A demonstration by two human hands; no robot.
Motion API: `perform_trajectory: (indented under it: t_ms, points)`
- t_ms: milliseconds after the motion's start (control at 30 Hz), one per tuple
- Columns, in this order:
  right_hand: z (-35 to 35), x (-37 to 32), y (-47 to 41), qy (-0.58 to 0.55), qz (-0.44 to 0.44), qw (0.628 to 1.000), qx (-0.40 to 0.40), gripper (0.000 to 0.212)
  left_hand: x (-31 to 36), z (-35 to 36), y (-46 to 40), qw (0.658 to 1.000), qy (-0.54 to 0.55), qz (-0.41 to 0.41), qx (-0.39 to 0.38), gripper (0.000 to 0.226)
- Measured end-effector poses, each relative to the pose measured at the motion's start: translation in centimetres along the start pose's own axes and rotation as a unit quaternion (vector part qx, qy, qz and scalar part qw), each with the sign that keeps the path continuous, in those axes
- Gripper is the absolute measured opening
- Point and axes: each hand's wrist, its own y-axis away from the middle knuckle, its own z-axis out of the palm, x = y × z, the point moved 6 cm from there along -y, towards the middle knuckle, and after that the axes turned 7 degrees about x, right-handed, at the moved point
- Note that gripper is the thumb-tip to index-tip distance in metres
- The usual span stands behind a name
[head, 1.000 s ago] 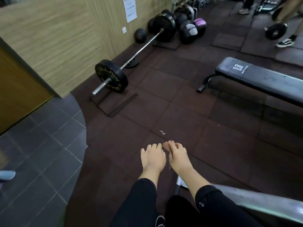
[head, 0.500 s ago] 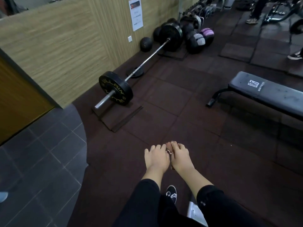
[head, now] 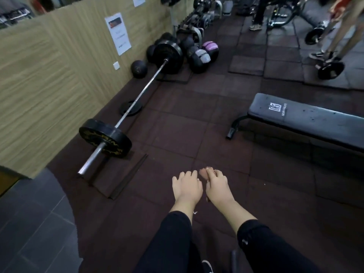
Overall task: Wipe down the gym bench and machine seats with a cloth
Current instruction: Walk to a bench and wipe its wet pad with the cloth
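The long flat gym bench with a grey padded top and black metal legs (head: 307, 123) stands on the dark rubber floor, well apart from both hands. It sits ahead of them and off to the right side. Its long way runs from the end with the white logo, which points toward the barbell with black round plates (head: 136, 103), away to the right edge of the view. The top looks dull and has small dark spots on it.

The wiping does not look started. No hand touches the bench, so all of the bench and the machine seats are left to do.

The left hand (head: 187, 187) is held out with its fingers loosely bent and holds nothing. The right hand (head: 217, 186) is just beside it and pinches a small reddish-brown thing (head: 203, 173) at its fingertips. It may be a bunched cloth, but it is too small to tell.
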Motion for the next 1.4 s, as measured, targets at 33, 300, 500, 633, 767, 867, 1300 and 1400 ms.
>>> perform_trajectory:
  t_ms: [33,300,500,633,767,867,1300,1400]
  points:
    - [-0.5,0.5,-1.3,-0.002,0.011,1.000,0.007,0.052,0.9,-0.1,-1.6,1.000,-0.003,0.016,-0.004,0.037]
    - [-5.3,5.8,-13.4,-0.019,0.141,0.987,0.077,0.053,9.9,-1.4,-16.6,0.985,-0.017,0.173,-0.016,0.039]
    - [-10.6,10.6,-16.8,-0.035,0.254,0.955,0.149,0.059,18.9,-2.2,-22.5,0.951,-0.047,0.304,-0.030,0.041]
    - [-13.8,14.8,-16.9,-0.051,0.320,0.925,0.199,0.059,25.8,-2.1,-23.6,0.918,-0.056,0.390,-0.041,0.041]
    - [-17.3,20.1,-17.0,-0.055,0.367,0.896,0.242,0.057,33.4,-1.4,-24.3,0.888,-0.067,0.452,-0.049,0.040]
    - [-20.4,24.8,-17.6,-0.053,0.397,0.878,0.263,0.058,39.5,-0.4,-24.6,0.867,-0.074,0.491,-0.052,0.039]
    - [-35.3,45.6,-19.1,-0.057,0.454,0.846,0.272,0.072,65.8,3.2,-25.4,0.832,-0.069,0.546,-0.075,0.043]
    - [-37.0,48.7,-18.7,-0.071,0.474,0.825,0.301,0.060,69.5,4.7,-24.9,0.822,-0.079,0.557,-0.090,0.045]
